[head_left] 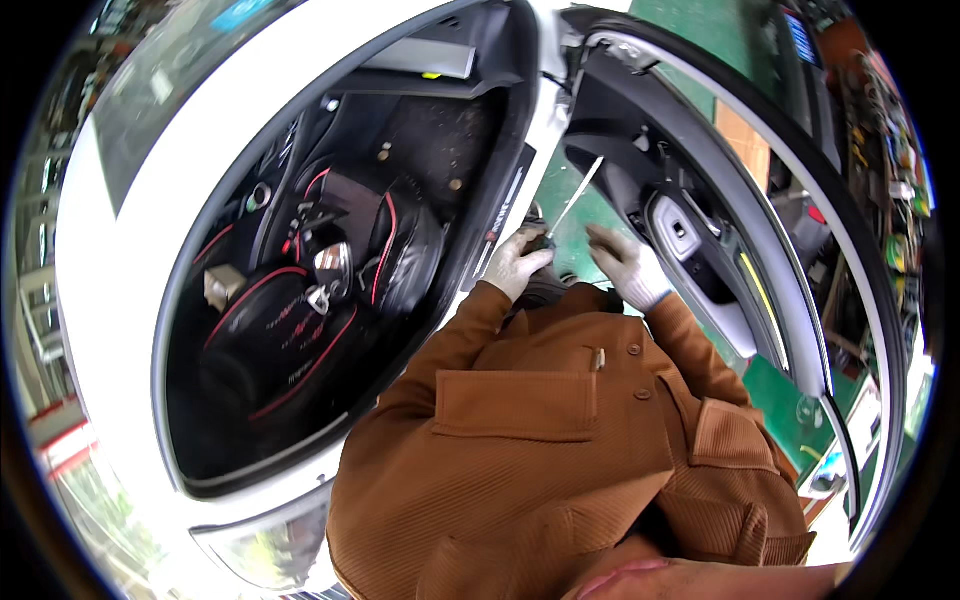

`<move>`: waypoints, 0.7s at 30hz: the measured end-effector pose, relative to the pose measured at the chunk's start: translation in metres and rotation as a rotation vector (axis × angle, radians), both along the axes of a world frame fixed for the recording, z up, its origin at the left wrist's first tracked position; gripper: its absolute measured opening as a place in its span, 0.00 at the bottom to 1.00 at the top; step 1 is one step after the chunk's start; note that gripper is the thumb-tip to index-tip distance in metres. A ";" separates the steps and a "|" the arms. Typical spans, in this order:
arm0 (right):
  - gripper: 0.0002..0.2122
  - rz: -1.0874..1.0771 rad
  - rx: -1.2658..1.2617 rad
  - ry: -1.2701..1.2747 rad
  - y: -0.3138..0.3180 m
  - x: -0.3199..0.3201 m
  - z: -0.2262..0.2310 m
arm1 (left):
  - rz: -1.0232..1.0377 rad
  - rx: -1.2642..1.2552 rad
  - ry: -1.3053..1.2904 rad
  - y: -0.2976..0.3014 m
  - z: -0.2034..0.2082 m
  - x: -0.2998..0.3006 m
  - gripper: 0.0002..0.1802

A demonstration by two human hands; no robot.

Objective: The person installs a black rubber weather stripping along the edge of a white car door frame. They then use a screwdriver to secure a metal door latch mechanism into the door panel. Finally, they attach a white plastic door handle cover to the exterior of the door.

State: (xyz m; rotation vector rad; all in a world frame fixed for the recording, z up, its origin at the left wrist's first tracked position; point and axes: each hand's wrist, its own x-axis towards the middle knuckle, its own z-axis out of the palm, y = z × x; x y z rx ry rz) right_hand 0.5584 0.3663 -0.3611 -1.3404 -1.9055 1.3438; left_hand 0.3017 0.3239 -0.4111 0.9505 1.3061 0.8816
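By door point(735, 262) | slim pale rod point(577, 198), left hand point(516, 264) clasping | right hand point(628, 266) loosely uncurled, empty

Green floor point(574, 240), exposed between white car point(120, 240) at left and door point(615, 95) at right. A dark shoe point(536, 214) stands on it.

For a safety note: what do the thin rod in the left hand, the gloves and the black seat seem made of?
Thin rod: probably metal, smooth; its shaft looks bright.
Gloves: probably fabric, perhaps knitted; off-white and matte.
Black seat: leather or imitation leather, unclear which; surface shines softly.
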 end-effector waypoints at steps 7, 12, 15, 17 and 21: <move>0.25 0.124 -0.541 -0.394 -0.065 0.071 -0.086 | 0.609 -0.442 0.034 -0.091 -0.152 -0.119 0.22; 0.24 0.157 -0.215 -0.404 -0.028 0.080 -0.011 | 0.602 -0.555 0.689 -0.079 -0.193 -0.248 0.28; 0.22 0.082 -0.093 -0.360 0.010 0.075 0.057 | 0.684 -0.759 1.090 -0.060 -0.176 -0.277 0.31; 0.19 0.021 -0.036 -0.315 0.029 0.077 0.100 | 0.681 -0.893 1.362 -0.038 -0.163 -0.269 0.30; 0.16 -0.134 0.172 -0.317 0.070 0.095 0.139 | 0.443 -0.531 0.898 0.041 -0.134 -0.216 0.25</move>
